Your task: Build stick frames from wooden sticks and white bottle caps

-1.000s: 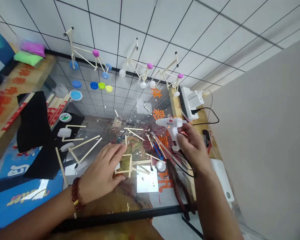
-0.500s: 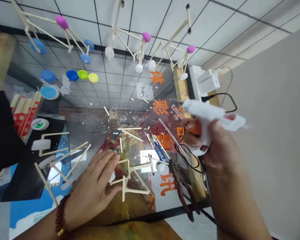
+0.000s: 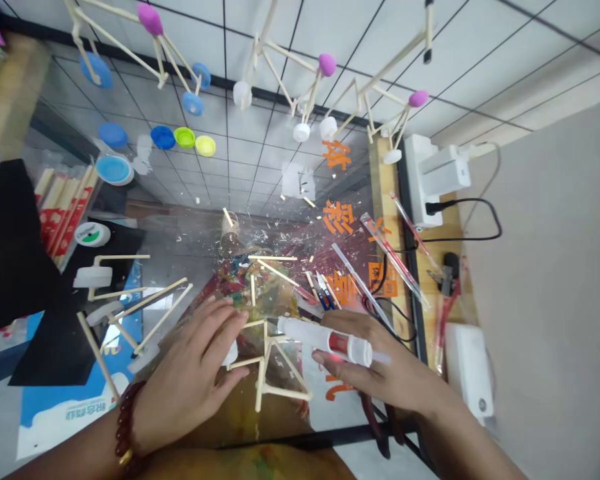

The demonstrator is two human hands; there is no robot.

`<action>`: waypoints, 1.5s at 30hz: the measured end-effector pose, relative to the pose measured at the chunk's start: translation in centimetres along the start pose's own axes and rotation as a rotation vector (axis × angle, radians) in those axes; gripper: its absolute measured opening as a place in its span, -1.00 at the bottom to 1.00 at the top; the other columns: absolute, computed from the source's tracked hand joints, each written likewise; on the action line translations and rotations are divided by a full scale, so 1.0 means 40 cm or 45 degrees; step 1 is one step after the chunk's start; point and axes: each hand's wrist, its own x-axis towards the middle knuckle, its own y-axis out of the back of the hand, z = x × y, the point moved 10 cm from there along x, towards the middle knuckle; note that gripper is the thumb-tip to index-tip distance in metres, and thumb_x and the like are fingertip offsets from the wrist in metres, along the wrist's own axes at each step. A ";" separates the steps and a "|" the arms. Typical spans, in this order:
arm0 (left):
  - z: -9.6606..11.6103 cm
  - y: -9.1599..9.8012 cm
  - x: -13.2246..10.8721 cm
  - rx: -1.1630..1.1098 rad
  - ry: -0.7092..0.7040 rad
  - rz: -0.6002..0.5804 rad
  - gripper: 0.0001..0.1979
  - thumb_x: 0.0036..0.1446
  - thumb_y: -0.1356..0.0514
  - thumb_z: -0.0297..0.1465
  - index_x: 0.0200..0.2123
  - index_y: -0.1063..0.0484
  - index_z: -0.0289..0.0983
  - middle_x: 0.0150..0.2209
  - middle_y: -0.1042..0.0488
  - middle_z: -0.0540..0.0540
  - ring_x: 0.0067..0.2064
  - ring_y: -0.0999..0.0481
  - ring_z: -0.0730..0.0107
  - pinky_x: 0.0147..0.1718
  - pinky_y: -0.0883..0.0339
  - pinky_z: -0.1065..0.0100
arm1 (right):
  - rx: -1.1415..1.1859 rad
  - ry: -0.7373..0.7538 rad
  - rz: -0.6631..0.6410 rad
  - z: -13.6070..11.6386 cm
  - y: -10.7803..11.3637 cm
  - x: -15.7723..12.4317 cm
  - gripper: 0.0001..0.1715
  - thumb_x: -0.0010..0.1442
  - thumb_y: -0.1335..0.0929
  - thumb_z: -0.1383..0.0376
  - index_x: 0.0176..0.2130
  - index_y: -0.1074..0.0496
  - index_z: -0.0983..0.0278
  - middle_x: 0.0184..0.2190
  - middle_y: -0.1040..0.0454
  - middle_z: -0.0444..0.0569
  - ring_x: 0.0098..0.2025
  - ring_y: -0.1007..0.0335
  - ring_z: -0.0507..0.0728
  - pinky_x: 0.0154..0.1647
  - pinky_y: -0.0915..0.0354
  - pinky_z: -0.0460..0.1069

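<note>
My right hand [image 3: 370, 360] is closed on a white hot glue gun [image 3: 313, 339], its nozzle pointing left at a joint of a small wooden stick frame [image 3: 264, 373]. Whether the nozzle touches the stick cannot be made out. My left hand [image 3: 200, 363], wearing a dark red bead bracelet [image 3: 125, 427], grips the frame's left side, with thumb and fingers around a white bottle cap [image 3: 231, 355] that the hand partly hides. The frame lies on a transparent tabletop, a triangle of sticks at its lower right. Part of it is behind the glue gun.
Finished stick models with cap wheels and pink tops [image 3: 327, 65] stand along the far edge. Loose sticks [image 3: 273, 258], blue-handled snips [image 3: 324, 293] and glue sticks [image 3: 355, 273] lie nearby. Dark red pliers handles [image 3: 375, 427] show at right, below a power strip [image 3: 423, 180]. Stick parts [image 3: 150, 313] lie left.
My right hand has brought the glue gun from the right edge down and left to the stick frame. My left hand stays at the frame. The view has shifted slightly.
</note>
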 end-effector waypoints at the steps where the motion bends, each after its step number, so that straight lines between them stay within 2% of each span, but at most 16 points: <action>1: 0.001 0.000 0.000 -0.001 -0.002 0.002 -0.34 0.21 -0.18 -0.44 0.35 -0.09 -0.24 0.20 -0.34 -0.26 0.31 -0.23 -0.02 0.28 -0.22 -0.04 | 0.003 0.002 -0.019 0.000 -0.006 -0.001 -0.65 0.38 -0.25 0.13 -0.41 -0.26 0.24 -0.46 -0.34 -0.11 -0.41 -0.25 0.05 -0.37 -0.13 -0.02; 12: -0.006 -0.010 -0.006 -0.023 0.036 -0.012 -0.30 0.22 -0.19 -0.41 0.39 -0.03 -0.21 0.22 -0.34 -0.26 0.32 -0.23 -0.05 0.27 -0.25 -0.08 | -0.102 0.028 -0.034 -0.001 -0.022 -0.012 -0.67 0.37 -0.26 0.17 -0.42 -0.24 0.23 -0.48 -0.34 -0.10 -0.42 -0.26 0.06 -0.39 -0.13 -0.01; 20: -0.001 -0.013 -0.007 0.023 0.003 -0.027 -0.34 0.23 -0.18 -0.40 0.36 -0.08 -0.30 0.22 -0.32 -0.31 0.33 -0.22 -0.05 0.28 -0.25 -0.07 | -0.167 0.033 -0.015 -0.013 -0.016 -0.008 -0.64 0.38 -0.24 0.14 -0.41 -0.30 0.23 -0.50 -0.37 -0.08 -0.42 -0.31 0.08 -0.39 -0.20 -0.02; 31: -0.005 -0.009 -0.008 0.003 0.027 -0.005 -0.28 0.22 -0.20 -0.39 0.40 -0.03 -0.24 0.23 -0.34 -0.28 0.31 -0.25 -0.07 0.27 -0.26 -0.09 | -0.172 0.057 -0.034 -0.020 -0.024 -0.002 -0.69 0.36 -0.27 0.18 -0.41 -0.27 0.22 -0.48 -0.37 -0.09 -0.42 -0.31 0.08 -0.40 -0.17 -0.02; 45: -0.003 -0.009 -0.006 0.008 0.016 -0.021 -0.32 0.23 -0.19 -0.39 0.37 -0.05 -0.27 0.23 -0.31 -0.30 0.33 -0.22 -0.05 0.29 -0.23 -0.07 | -0.190 0.089 0.023 -0.021 -0.016 -0.001 -0.68 0.37 -0.24 0.19 -0.42 -0.21 0.22 -0.51 -0.31 -0.13 -0.45 -0.24 0.07 -0.42 -0.11 -0.03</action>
